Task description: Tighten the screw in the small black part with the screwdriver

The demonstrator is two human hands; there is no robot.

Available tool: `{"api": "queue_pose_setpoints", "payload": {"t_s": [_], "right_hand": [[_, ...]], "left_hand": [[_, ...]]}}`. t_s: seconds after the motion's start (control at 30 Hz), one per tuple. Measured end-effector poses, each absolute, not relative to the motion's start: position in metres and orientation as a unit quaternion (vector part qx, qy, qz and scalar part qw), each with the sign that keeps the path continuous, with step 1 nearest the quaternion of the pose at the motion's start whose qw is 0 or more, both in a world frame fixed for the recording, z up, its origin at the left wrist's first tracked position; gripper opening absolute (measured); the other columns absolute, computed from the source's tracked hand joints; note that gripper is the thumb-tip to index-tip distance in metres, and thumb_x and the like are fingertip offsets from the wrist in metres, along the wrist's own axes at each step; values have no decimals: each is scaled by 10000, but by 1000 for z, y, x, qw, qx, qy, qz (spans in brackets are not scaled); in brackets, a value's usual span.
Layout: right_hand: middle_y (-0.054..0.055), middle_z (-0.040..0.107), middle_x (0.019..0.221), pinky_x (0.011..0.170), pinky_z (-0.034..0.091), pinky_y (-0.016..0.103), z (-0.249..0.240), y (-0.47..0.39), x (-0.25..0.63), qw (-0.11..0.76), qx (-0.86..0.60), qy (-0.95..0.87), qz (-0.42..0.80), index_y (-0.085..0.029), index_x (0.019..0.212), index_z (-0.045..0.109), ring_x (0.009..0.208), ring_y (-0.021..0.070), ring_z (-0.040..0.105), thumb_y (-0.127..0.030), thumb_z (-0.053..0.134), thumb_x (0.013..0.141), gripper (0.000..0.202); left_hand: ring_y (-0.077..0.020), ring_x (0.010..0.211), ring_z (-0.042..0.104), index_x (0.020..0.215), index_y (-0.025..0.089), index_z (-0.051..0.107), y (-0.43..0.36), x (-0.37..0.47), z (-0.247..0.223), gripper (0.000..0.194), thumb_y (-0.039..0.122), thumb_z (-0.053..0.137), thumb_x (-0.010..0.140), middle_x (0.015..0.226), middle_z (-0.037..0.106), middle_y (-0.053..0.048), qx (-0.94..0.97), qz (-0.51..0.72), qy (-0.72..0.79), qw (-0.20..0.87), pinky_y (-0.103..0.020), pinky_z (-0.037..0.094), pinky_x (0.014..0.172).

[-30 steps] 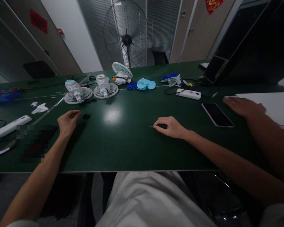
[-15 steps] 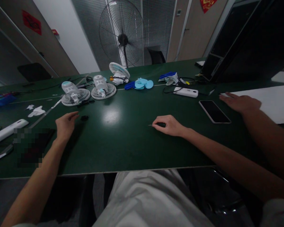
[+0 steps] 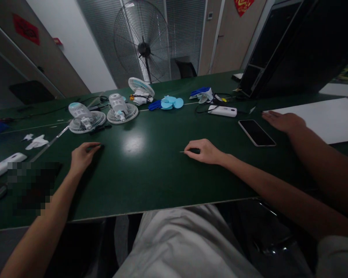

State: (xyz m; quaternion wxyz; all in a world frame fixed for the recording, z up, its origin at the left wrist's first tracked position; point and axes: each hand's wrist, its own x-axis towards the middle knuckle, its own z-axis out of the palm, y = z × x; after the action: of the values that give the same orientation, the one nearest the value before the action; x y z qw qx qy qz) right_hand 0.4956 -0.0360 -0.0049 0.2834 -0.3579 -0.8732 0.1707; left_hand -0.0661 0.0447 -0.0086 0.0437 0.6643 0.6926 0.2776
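Observation:
My left hand (image 3: 84, 155) rests low over the green table, with thumb and fingertips pinched on a small black round piece (image 3: 101, 146). The fingers cover most of that piece. In my right hand (image 3: 203, 151), held to the right of the middle, is a screwdriver (image 3: 181, 151). Its thin metal shaft points left and its dark handle is mostly hidden in the closed fingers. Beyond my left hand lie two small white fans (image 3: 122, 112), face down, the other fan (image 3: 88, 120) being farther left.
Farther back are a third fan (image 3: 141, 91), light blue fan blades (image 3: 171, 102), gloves (image 3: 201, 94) and a white power bank (image 3: 222, 111). A phone (image 3: 256, 132) lies right, near another person's hand (image 3: 285, 122) beside a white sheet (image 3: 333, 119). Crumpled tissue (image 3: 37, 142) lies left.
My left hand has moved right onto the small black piece, which lay just beyond its fingertips before, and closed on it. My right hand keeps its hold. The view has shifted slightly.

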Motion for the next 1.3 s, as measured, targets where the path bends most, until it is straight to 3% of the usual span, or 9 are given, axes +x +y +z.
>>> {"api": "queue_pose_setpoints", "payload": {"t_s": [0.23, 0.8, 1.3], "right_hand": [[54, 765, 983, 779, 528, 314, -3, -36, 496, 281, -350, -877, 174, -193, 1056, 762, 843, 183, 700, -326, 631, 1012, 192], [47, 769, 993, 774, 535, 323, -3, -36, 495, 269, -346, -880, 181, -208, 1077, 762, 845, 185, 708, -343, 627, 1016, 200], [43, 770, 978, 776, 530, 320, -2, -37, 494, 275, -345, -881, 172, -209, 1049, 762, 838, 186, 713, -341, 623, 1016, 195]], "left_hand": [[-259, 894, 704, 1201, 209, 778, 51, -75, -17, 504, 554, 657, 855, 1101, 772, -87, 657, 304, 689, 40, -337, 525, 801], [-294, 1068, 693, 1244, 180, 770, 49, -79, -14, 613, 563, 772, 765, 1127, 790, -107, 589, 347, 712, 163, -371, 513, 948], [-294, 1087, 695, 1198, 184, 790, 50, -75, -11, 524, 496, 787, 777, 1151, 789, -106, 574, 346, 722, 170, -412, 492, 1022]]}}
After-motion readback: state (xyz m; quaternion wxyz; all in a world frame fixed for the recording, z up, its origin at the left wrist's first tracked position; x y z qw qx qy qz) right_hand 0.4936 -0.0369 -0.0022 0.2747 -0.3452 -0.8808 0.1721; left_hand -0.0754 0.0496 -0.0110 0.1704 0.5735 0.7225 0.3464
